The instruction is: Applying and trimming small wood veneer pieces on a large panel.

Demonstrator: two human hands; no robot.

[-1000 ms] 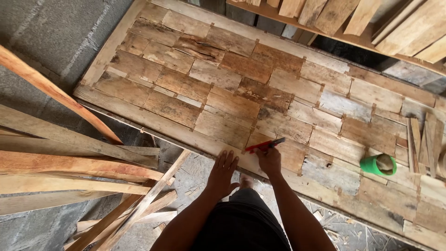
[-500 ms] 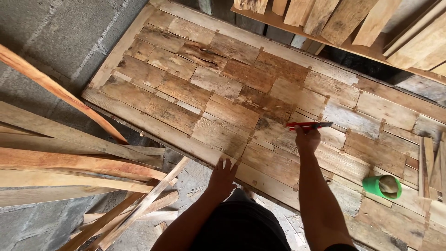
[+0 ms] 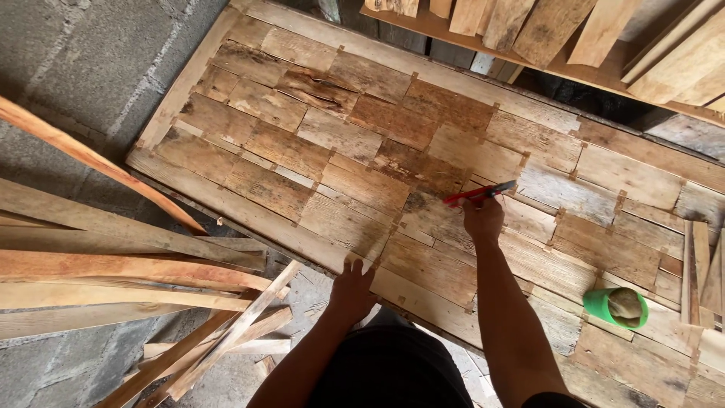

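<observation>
Soft, even daylight fills the overhead view, with no glare. The wooden panel [image 3: 423, 151] is bright and sharply focused, its grain clear. Dark shadow sits under the stacked boards [image 3: 574, 30] at the top. Straight edges bow slightly towards the corners from wide-angle distortion

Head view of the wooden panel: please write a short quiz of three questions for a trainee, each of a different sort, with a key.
1. True or false: the right hand holds a red-handled tool over the wooden panel.
2. Where does the left hand rest? A) on the green cup B) on the near edge of the panel C) on the loose planks
3. Fill in: the green cup stands on the panel to the person's ____.

Key: 1 true; 2 B; 3 right. The loose planks lie to the left, beside the panel.
</observation>
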